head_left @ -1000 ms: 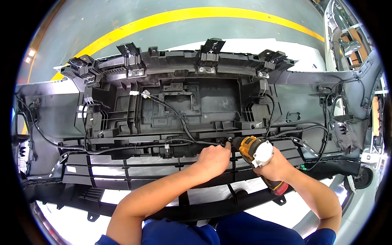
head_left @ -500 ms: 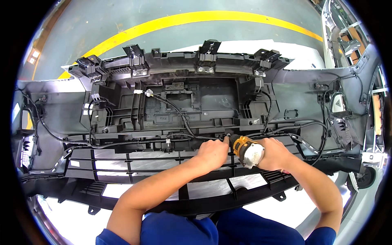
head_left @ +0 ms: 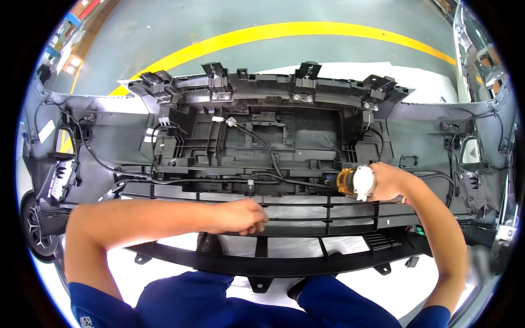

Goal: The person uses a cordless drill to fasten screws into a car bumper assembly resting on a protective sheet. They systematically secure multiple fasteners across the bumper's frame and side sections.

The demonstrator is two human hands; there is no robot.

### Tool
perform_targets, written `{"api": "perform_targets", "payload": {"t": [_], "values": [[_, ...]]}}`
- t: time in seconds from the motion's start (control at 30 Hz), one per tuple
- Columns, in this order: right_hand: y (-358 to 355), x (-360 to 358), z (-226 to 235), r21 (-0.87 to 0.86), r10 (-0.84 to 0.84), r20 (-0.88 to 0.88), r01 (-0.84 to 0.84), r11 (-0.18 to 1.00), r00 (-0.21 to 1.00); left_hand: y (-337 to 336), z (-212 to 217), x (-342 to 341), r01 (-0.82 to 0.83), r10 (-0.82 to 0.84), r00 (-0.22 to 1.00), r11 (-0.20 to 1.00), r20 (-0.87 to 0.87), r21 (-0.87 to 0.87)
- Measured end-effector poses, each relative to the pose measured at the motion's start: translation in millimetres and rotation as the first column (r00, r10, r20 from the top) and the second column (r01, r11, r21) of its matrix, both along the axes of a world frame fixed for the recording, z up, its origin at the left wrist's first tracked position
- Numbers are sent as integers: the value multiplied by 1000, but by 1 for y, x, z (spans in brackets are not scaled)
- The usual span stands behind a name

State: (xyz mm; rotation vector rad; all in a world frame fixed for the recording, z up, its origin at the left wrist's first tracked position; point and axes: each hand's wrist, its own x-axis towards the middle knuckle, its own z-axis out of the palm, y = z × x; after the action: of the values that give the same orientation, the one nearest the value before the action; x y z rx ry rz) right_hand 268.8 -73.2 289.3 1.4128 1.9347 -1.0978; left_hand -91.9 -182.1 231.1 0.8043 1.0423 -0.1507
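Observation:
My right hand [head_left: 384, 181] is wrapped round a yellow-and-black cordless drill [head_left: 345, 182] with a pale round rear end. The drill's nose points left, at the central crossbar of a large black car bumper [head_left: 306, 158] lying with its inner side up. My left hand [head_left: 243, 216] hovers over the slatted lower grille [head_left: 298, 212], its fingers curled together. Whatever those fingers may hold is too small to make out. A black wiring harness [head_left: 213, 181] runs along the crossbar between the hands and the upper part of the bumper.
Upright black brackets [head_left: 216, 82] line the bumper's far edge. A branch cable with a white connector [head_left: 219, 119] lies in the middle recess. Beyond runs a yellow floor line [head_left: 295, 28]. A car wheel [head_left: 39, 227] shows at the left, and shelving with boxes [head_left: 74, 60] at the far left.
My left hand has drawn away from the drill's tip, moving left and toward me over the grille. The drill stays in my right hand near the crossbar. The whole view has shifted.

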Motion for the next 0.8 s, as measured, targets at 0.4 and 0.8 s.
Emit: {"api": "perform_targets", "payload": {"t": [0.4, 0.8], "values": [[-133, -8, 54, 481, 283, -451, -36, 876, 846, -15, -53, -24, -605, 686, 675, 726, 271, -327], [-217, -100, 25, -144, -371, -611, 363, 921, 699, -54, -30, -34, -607, 810, 552, 554, 199, -570]]}}
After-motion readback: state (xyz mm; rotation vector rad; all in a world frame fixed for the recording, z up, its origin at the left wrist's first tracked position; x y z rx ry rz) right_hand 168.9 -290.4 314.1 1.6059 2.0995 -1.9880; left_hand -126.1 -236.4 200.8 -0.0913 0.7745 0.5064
